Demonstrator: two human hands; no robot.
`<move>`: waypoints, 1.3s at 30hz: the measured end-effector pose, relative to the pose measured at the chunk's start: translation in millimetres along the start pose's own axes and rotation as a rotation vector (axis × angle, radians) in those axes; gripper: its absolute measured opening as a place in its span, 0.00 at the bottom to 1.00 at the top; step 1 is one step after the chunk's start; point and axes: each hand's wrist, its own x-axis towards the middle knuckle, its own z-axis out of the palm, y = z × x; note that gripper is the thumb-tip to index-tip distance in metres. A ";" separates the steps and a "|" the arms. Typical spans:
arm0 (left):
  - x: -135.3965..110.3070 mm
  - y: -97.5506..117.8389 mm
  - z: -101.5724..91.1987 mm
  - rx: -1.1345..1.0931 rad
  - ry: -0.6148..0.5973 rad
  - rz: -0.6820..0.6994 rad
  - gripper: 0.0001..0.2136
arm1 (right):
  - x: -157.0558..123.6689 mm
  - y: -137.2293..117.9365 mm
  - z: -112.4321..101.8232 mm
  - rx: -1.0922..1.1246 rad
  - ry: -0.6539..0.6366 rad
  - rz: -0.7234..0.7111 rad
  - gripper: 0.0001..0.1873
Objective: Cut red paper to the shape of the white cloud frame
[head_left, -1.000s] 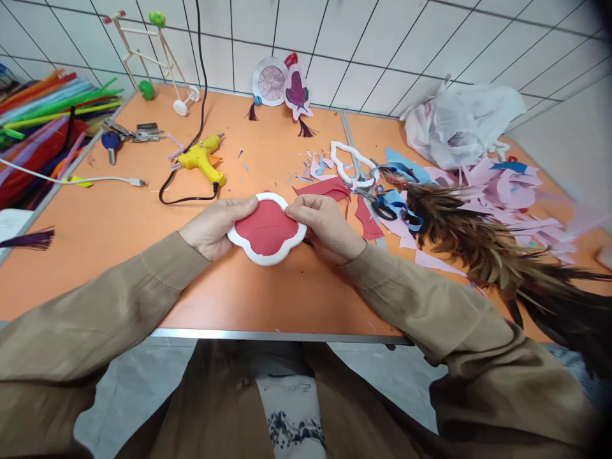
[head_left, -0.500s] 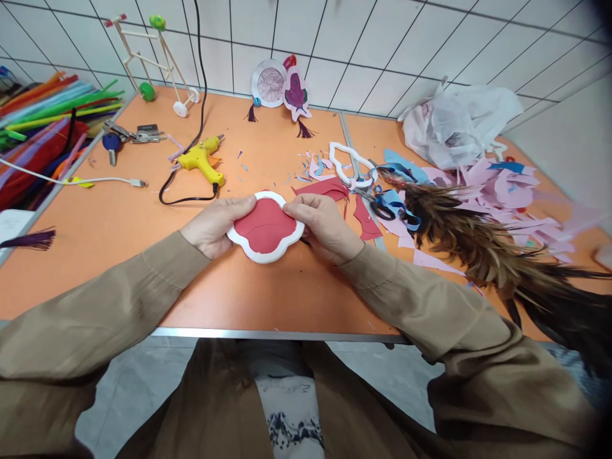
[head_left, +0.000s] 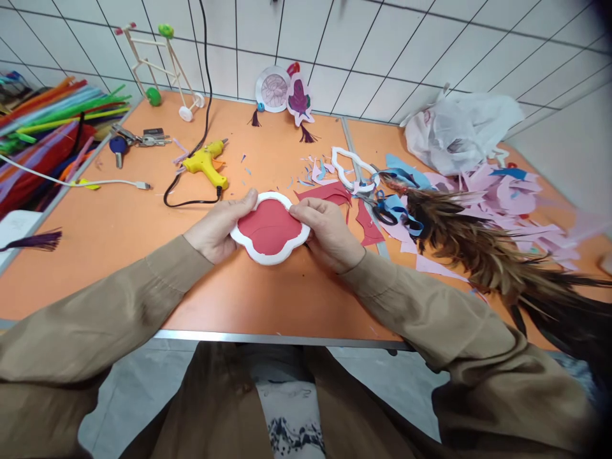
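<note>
Both my hands grip a cloud-shaped white frame filled with red paper (head_left: 269,228), held just above the orange table (head_left: 119,223) near its front middle. My left hand (head_left: 217,227) pinches the frame's left edge, thumb on top. On the frame's right edge, my right hand (head_left: 329,231) is closed with its fingers curled over the rim. Red paper offcuts (head_left: 329,192) lie just beyond my right hand.
A yellow glue gun (head_left: 206,164) with a black cord lies behind my left hand. Scissors (head_left: 382,207), an empty white frame (head_left: 351,169), pink and blue scraps and a brown feather bundle (head_left: 478,245) crowd the right. Pipe cleaners (head_left: 43,127), keys (head_left: 134,137) and a white cable are at left.
The frame and both hands have stayed almost in place; the view has tilted slightly, so everything sits a little lower and further right in the picture.
</note>
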 end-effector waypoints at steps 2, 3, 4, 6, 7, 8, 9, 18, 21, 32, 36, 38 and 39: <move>-4.3 0.3 3.0 -0.026 -0.044 0.033 0.17 | 1.4 0.4 -0.7 0.051 0.013 0.001 0.19; -6.8 0.5 4.3 -0.024 -0.069 0.051 0.19 | 2.4 0.6 -1.2 0.075 0.018 0.001 0.21; -9.3 0.5 5.2 -0.011 -0.096 0.068 0.20 | 3.7 0.8 -1.8 0.098 0.025 -0.003 0.23; -13.0 -0.3 5.3 0.031 -0.151 0.084 0.17 | 6.5 1.1 -3.0 0.128 0.048 -0.029 0.24; -14.0 -1.0 4.6 0.056 -0.176 0.077 0.16 | 7.8 1.3 -3.5 0.128 0.062 -0.052 0.24; -14.4 -2.0 3.5 0.079 -0.194 0.063 0.14 | 9.0 1.5 -3.8 0.126 0.075 -0.075 0.24; -14.3 -3.2 2.2 0.101 -0.207 0.045 0.13 | 9.8 1.5 -4.1 0.121 0.088 -0.098 0.23; -9.4 -5.7 1.2 0.077 -0.166 0.087 0.11 | 2.6 -4.5 -4.3 -0.106 0.187 -0.250 0.12; -7.6 -2.4 2.8 0.001 -0.130 0.189 0.15 | -4.8 -6.9 -3.0 -0.194 0.127 -0.300 0.12; -9.6 -8.2 6.0 -0.039 -0.069 0.280 0.16 | -6.3 -5.8 -0.8 -0.259 0.059 -0.365 0.10; -10.3 -10.3 8.6 -0.048 -0.024 0.291 0.14 | -7.0 -4.6 0.3 -0.262 0.069 -0.338 0.11; -10.7 -10.6 9.9 -0.056 -0.013 0.290 0.13 | -6.9 -3.7 0.0 -0.264 0.066 -0.342 0.11; -10.9 -10.6 10.5 -0.063 -0.010 0.291 0.12 | -6.7 -3.3 -0.3 -0.266 0.064 -0.346 0.11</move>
